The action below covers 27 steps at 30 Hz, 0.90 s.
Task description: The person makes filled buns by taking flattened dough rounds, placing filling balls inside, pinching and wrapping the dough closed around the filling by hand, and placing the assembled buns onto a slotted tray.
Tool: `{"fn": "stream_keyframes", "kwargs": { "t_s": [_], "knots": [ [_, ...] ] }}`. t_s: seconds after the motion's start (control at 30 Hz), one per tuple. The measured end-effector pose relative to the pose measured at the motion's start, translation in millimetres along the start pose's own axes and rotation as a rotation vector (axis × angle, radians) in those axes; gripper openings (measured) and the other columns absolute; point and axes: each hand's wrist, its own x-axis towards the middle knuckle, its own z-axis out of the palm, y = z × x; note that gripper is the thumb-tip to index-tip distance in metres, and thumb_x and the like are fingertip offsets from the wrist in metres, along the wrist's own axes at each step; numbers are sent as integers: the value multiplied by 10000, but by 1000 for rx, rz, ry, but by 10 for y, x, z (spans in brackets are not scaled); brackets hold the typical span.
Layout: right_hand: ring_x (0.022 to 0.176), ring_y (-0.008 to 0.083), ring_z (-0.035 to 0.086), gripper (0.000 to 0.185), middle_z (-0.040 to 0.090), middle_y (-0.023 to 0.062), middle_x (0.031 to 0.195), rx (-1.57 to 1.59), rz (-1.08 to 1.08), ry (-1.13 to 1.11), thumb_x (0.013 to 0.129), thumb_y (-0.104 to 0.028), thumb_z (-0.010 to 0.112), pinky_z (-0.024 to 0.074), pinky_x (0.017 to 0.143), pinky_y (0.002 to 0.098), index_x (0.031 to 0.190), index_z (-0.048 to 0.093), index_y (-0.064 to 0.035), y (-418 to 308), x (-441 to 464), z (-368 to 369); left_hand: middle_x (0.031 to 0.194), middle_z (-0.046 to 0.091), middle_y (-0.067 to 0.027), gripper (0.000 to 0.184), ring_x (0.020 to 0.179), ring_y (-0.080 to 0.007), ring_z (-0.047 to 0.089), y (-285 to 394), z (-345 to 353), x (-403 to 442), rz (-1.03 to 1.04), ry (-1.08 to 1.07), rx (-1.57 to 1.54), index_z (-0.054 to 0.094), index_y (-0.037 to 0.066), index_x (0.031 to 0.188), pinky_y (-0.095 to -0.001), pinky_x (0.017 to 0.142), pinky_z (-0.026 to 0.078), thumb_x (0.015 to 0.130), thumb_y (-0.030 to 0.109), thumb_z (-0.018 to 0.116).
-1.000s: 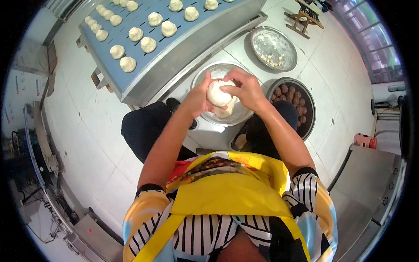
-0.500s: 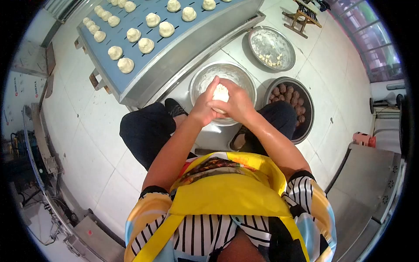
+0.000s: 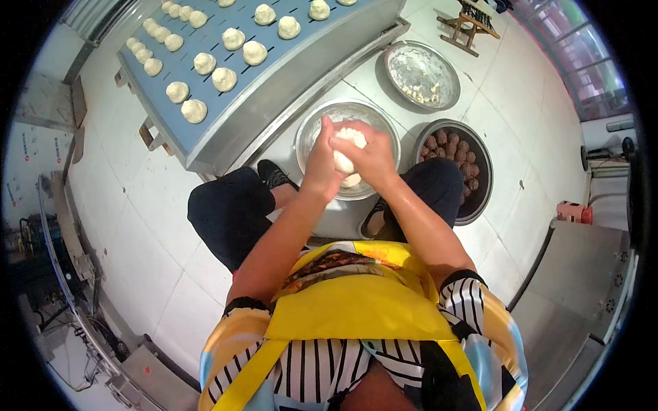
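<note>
At the far left edge of the head view, cables (image 3: 72,325) run among dark machinery (image 3: 34,264), though the curved, dim edge blurs what the parts are. Next to them, pale tiled floor (image 3: 154,205) spreads toward a blue-topped desk (image 3: 161,123) with a metal side; pale dough mounds (image 3: 224,79) sit on it in loose rows among dark slots. A dark shoe (image 3: 274,174) rests on the floor near the desk's lower corner.

Toward the middle, the left hand (image 3: 321,164) cups one side of a white dough ball (image 3: 351,135), its thumb pointing up. The right hand (image 3: 374,157) wraps the other side, thumb laid across the dough. The grip is closed: both palms press around the ball, which is held above a steel bowl (image 3: 308,142). Another piece of dough (image 3: 350,181) shows inside the bowl, just below the hands. A yellow apron (image 3: 360,308) covers the person's front.

Farther right, a shallow metal basin (image 3: 418,65) holds white residue and pale crumbs, and a dark tub (image 3: 484,185) beside the right knee holds brown balls (image 3: 461,146). Beyond the basin stands a small wooden stool (image 3: 466,31). Near the right edge, a red object (image 3: 574,213) sits by a metal cabinet (image 3: 569,274).
</note>
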Motion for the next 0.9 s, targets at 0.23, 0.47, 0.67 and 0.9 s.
{"fn": "stream_keyframes", "kwargs": {
  "t_s": [0.23, 0.47, 0.67, 0.9],
  "knots": [
    [760, 145, 619, 387, 653, 92, 861, 2, 45, -169, 731, -299, 738, 497, 720, 288, 997, 650, -32, -70, 29, -117, 1164, 569, -86, 623, 1036, -235, 592, 83, -80, -72, -100, -2, 125, 470, 108, 1239, -462, 841, 503, 906, 628, 391],
    [762, 149, 615, 423, 647, 89, 931, 30, -19, -279, 717, -267, 735, 496, 728, 303, 1066, 624, -55, -224, 61, -126, 1094, 593, -98, 581, 974, -202, 622, 267, -100, -108, -66, -161, 186, 467, 76, 1230, -365, 824, 527, 949, 570, 346],
    [941, 183, 599, 485, 643, 94, 1084, -131, -221, -129, 686, -225, 723, 461, 849, 318, 1113, 609, -25, -246, 37, -57, 1121, 578, -87, 606, 1016, -204, 603, 41, -67, -48, 105, -56, 29, 460, 77, 1235, -366, 845, 514, 941, 593, 339],
    [874, 222, 635, 490, 660, 136, 967, -227, -92, -186, 679, -310, 743, 483, 801, 314, 1065, 631, -29, -233, 62, -41, 1107, 575, -90, 621, 1037, -195, 588, 66, -172, -7, 90, -113, 104, 462, 44, 1232, -356, 860, 497, 941, 582, 356]
  ]
}}
